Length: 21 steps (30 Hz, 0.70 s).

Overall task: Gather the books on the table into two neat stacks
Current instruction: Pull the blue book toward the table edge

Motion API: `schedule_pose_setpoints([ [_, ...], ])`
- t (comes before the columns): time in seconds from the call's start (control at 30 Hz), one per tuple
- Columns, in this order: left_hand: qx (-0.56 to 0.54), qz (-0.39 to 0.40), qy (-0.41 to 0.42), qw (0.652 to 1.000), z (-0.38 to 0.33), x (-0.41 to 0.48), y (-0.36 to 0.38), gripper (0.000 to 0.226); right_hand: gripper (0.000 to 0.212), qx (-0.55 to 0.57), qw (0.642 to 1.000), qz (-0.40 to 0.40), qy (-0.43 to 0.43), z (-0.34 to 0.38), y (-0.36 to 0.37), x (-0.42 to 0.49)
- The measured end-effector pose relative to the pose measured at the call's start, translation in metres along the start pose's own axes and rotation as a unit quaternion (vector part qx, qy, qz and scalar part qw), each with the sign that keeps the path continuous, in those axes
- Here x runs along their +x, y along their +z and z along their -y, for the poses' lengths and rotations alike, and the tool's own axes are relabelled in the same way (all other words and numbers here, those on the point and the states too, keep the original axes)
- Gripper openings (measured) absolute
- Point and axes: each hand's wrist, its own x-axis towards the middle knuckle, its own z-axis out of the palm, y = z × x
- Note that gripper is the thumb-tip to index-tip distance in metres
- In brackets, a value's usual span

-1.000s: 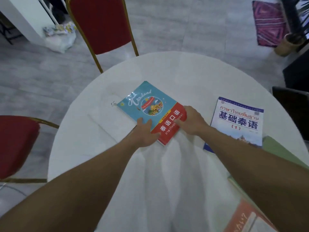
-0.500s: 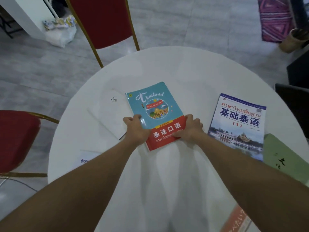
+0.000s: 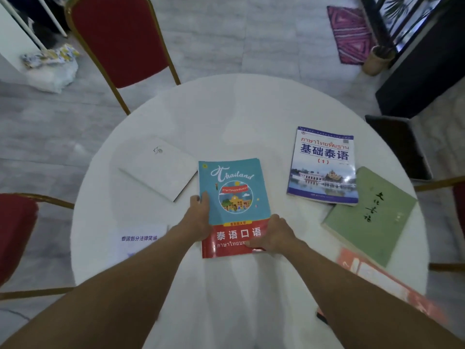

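A teal and red Thailand book (image 3: 232, 195) lies at the middle of the round white table (image 3: 239, 114). My left hand (image 3: 197, 216) grips its left edge, thumb on the cover. My right hand (image 3: 273, 235) holds its lower right corner, fingers over the red band. A white book (image 3: 161, 167) lies to the left. A white booklet with blue characters (image 3: 141, 241) sits near my left forearm. At the right are a blue and white book (image 3: 323, 165), a green book (image 3: 370, 215) partly under it, and an orange book (image 3: 382, 280).
Red chairs with gold frames stand at the far side (image 3: 120, 39) and at the left (image 3: 17, 230). A dark chair (image 3: 400, 144) is at the right. A pink rug (image 3: 352, 31) and a plant pot (image 3: 377, 60) are on the floor beyond.
Both hands have turned the Thailand book from a slanted position to square with me and drawn it nearer. My left hand shifted to its left edge. My view has dropped, showing more books.
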Motion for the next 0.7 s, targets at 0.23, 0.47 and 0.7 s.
schedule_pose_setpoints([
  [0.23, 0.167, 0.031, 0.048, 0.984, 0.021, -0.034, 0.019, 0.105, 0.119, 0.065, 0.997, -0.033, 0.011, -0.023, 0.045, -0.055],
  [0.47, 0.203, 0.087, 0.096, 0.971, 0.029, -0.06, 0.04, 0.11, 0.152, -0.039, 0.998, -0.04, 0.011, -0.035, 0.078, -0.089],
  [0.7, 0.219, 0.127, 0.102, 0.962, 0.035, -0.087, 0.06, 0.113, 0.148, -0.118, 0.992, -0.053, 0.003, -0.055, 0.091, -0.114],
])
